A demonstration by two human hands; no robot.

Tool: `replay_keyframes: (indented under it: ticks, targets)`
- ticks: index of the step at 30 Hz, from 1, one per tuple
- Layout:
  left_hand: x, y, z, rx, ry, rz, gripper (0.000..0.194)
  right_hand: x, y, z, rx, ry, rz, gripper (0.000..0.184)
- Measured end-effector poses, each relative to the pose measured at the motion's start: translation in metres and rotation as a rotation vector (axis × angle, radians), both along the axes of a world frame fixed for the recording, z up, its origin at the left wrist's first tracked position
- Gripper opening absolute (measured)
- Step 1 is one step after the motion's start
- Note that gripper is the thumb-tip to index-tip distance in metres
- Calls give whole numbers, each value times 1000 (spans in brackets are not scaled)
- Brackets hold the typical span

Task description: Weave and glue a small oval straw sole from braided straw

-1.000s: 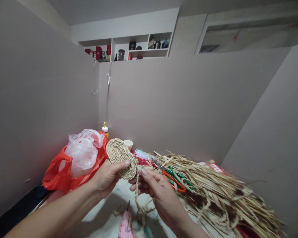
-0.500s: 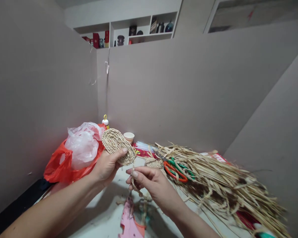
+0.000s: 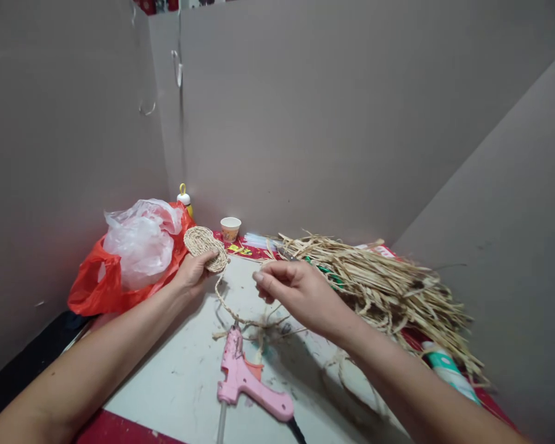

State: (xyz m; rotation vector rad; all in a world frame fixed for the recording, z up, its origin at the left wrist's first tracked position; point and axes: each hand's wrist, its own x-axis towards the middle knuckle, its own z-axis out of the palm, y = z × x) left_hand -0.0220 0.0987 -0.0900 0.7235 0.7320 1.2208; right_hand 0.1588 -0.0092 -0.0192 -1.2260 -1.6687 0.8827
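Note:
My left hand point(image 3: 194, 273) is closed on a flat oval coil of braided straw point(image 3: 203, 245), held near the orange bag. From the coil a loose braided tail point(image 3: 226, 306) hangs down to the white table point(image 3: 185, 376). My right hand point(image 3: 293, 290) hovers to the right of the tail with fingers curled and the forefinger extended; I see nothing in it. A pink glue gun point(image 3: 250, 383) lies on the table below both hands.
An orange plastic bag point(image 3: 102, 290) with a clear bag point(image 3: 141, 240) on top sits at the left. A big pile of dry straw point(image 3: 383, 283) covers the right side, with scissors partly showing. A paper cup point(image 3: 230, 228) and a small bottle point(image 3: 184, 198) stand by the grey partition walls.
The view has tilted down, bringing the glue gun into sight. My right hand has let go of the braided tail and moved right. The left hand has lowered the coil toward the table.

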Motion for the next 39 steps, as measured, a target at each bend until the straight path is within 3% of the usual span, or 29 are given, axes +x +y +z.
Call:
replay_keyframes:
  ticks: [3,6,11,15,22,27,32,39]
  targets:
    - [-4,4,-5,0,-14,-67,12,-5,-20,-15,-28,-116,30,29]
    - [-7,4,-7,-5,-15,-137,12,-13,-45,-46,-80,-229,56,30]
    - [-6,0,-13,-13,10,-246,13,-18,-68,-95,162,-353,34,28]
    - [-3,-3,-20,-7,36,-300,16,-11,-63,-114,257,-371,20,26]
    - [-4,1,-27,2,85,-354,18,-6,-58,-110,179,-320,-12,33]
    - [-2,5,-30,9,90,-370,26,-3,-57,-102,-54,-181,-92,36]
    - [1,5,-30,16,71,-392,27,1,-54,-102,-191,-41,-134,36]
    - [0,-3,-21,33,86,-406,37,3,-51,-106,-223,10,-149,36]
